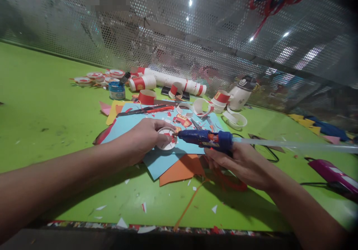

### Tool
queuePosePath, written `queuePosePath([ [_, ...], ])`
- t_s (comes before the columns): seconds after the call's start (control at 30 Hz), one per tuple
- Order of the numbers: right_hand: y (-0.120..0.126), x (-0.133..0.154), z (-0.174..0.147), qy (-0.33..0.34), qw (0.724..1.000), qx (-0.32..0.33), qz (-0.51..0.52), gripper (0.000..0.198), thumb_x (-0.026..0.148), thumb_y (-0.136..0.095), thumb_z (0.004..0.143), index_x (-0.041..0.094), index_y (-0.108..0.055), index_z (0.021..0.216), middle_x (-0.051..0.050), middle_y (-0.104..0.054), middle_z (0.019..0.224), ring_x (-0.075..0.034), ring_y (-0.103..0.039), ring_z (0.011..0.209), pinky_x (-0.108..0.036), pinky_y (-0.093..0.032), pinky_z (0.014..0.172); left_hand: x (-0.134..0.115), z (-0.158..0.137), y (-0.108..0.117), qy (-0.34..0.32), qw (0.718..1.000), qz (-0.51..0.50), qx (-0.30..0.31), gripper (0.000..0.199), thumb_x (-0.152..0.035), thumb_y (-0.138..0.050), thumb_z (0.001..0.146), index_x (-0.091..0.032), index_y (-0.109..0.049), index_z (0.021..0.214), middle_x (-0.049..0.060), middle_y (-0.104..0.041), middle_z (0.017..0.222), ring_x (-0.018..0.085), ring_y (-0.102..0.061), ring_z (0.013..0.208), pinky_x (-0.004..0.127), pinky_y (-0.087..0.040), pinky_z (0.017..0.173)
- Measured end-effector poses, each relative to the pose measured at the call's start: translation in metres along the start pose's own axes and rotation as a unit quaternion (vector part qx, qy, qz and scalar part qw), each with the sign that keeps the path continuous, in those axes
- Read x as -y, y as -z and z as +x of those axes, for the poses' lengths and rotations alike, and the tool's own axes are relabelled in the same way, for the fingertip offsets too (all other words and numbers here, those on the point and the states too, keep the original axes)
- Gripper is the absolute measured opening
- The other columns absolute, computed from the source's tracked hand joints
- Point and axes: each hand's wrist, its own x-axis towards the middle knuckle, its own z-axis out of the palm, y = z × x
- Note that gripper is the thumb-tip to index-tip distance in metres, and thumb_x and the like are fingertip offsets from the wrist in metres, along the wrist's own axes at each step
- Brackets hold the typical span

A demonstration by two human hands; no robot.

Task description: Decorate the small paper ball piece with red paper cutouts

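Between the thumb and fingers of my left hand [145,138] is a small round white paper cup base [170,146], with red pieces and dark lines on its face. My right hand [242,162] is wrapped around a blue glue gun [205,138]. A long clear glue stick [279,142] juts from the gun's back toward the right. The nozzle points left and sits at the right rim of the cup base; whether it touches cannot be made out. Below both hands lie blue paper sheets [134,125] and an orange sheet [181,171].
Behind the paper are cut cup rings [201,107], stacked paper cups [142,83], a blue jar [116,90] and a white bottle [242,93]. A cutter knife [140,110] lies on the paper. At right is a magenta device [332,173] with a cord. Paper scraps dot the green table [84,201].
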Motion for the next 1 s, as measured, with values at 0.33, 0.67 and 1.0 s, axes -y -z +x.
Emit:
queuePosePath([
  [0.33, 0.0017, 0.0013, -0.0017, -0.006, 0.997, -0.016, -0.071, 0.05, 0.061, -0.038, 0.092, 0.018, -0.059, 0.078, -0.005, -0.062, 0.07, -0.016, -0.053, 0.062, -0.027, -0.04, 0.052, -0.0038, -0.0011, -0.0013, 0.015, 1.0, -0.002, 0.003, 0.048, -0.008, -0.068, 0.059, -0.013, -0.069, 0.106, 0.005, -0.069, 0.061, 0.016, -0.06, 0.048, 0.022, -0.041, 0.043],
  [0.67, 0.0087, -0.006, -0.0046, -0.013, 0.999, -0.03, -0.019, 0.05, 0.064, -0.043, 0.088, 0.019, -0.065, 0.082, -0.006, -0.066, 0.075, -0.02, -0.058, 0.066, -0.03, -0.043, 0.056, 0.0041, 0.0064, 0.0049, -0.007, 0.998, -0.048, 0.042, 0.041, -0.01, -0.071, 0.056, -0.013, -0.07, 0.097, 0.006, -0.07, 0.067, 0.016, -0.061, 0.052, 0.024, -0.045, 0.045],
  [1.0, 0.0048, -0.0015, -0.0015, 0.003, 1.0, -0.023, -0.01, 0.051, 0.063, -0.042, 0.089, 0.018, -0.064, 0.079, -0.005, -0.066, 0.073, -0.017, -0.058, 0.063, -0.027, -0.044, 0.056, 0.0033, 0.0064, 0.004, 0.001, 0.997, -0.056, 0.046, 0.041, -0.009, -0.071, 0.059, -0.011, -0.068, 0.1, 0.01, -0.071, 0.071, 0.018, -0.064, 0.055, 0.025, -0.048, 0.047],
])
